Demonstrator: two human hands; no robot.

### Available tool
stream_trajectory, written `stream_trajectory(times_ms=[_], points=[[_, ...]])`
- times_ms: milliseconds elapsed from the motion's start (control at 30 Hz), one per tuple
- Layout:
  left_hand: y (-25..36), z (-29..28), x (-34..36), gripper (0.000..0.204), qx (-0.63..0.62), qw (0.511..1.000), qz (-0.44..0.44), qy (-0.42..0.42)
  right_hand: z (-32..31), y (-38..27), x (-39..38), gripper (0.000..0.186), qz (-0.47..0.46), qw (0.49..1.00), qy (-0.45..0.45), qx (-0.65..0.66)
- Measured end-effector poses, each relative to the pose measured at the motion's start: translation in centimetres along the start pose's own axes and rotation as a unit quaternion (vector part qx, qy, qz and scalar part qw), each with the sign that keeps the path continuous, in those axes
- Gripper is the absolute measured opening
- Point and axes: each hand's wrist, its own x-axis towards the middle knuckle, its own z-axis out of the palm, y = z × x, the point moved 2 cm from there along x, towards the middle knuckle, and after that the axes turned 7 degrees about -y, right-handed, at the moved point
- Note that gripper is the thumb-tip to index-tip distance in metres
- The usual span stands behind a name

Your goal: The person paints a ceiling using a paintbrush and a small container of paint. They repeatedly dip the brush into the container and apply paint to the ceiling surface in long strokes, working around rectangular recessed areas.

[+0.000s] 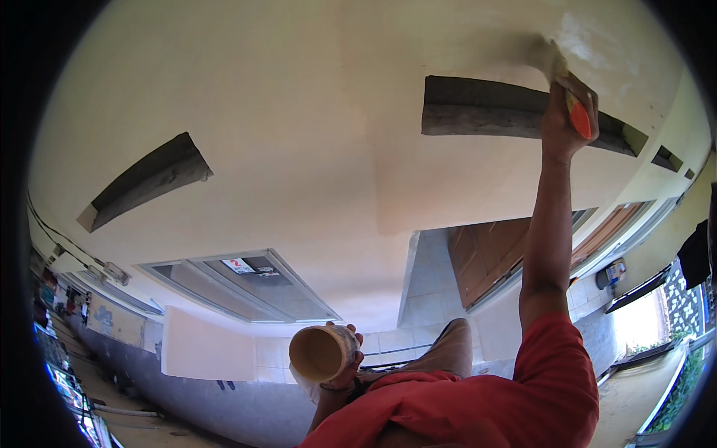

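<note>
Paintbrush (555, 64) is high up by the wall (299, 112), and we hold it in our right hand (562, 123). Looking down from our head, we see the right fingers curled tight around it, pinching the handle (579, 118). The bristles poke out past the top of the fingers, and the round orange end of the handle shows below, close to the palm. The brush is just above the right part of the long dark slot (478, 108), toward the wall's top right corner. The bristles look close against the wall, but we cannot tell how hard they press. A pale shiny patch (581, 43) is just right of them.

Our left hand (357, 360) holds a tan cup (348, 345) low down, its mouth facing us. Those fingers bend around the cup's right side, below the rim. We cannot see the left thumb well.
</note>
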Motion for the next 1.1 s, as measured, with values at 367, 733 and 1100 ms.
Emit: stream_trajectory(times_ms=[367, 733, 1100], points=[[-0.1, 0.9, 1.4, 0.061, 0.009, 0.999, -0.030, 0.013, 3.9, -11.9, -5.0, 0.029, -0.018, 0.952, -0.185, 0.243], [-0.2, 0.6, 1.3, 0.064, 0.002, 0.999, -0.035, 0.018, -0.4, 1.6, -4.7, 0.011, 0.217, 0.943, -0.084, 0.236], [-0.5, 0.7, 1.6, 0.065, -0.005, 0.999, -0.047, 0.007, -3.7, 2.7, -2.6, 0.025, -0.036, 0.986, -0.025, -0.161]])
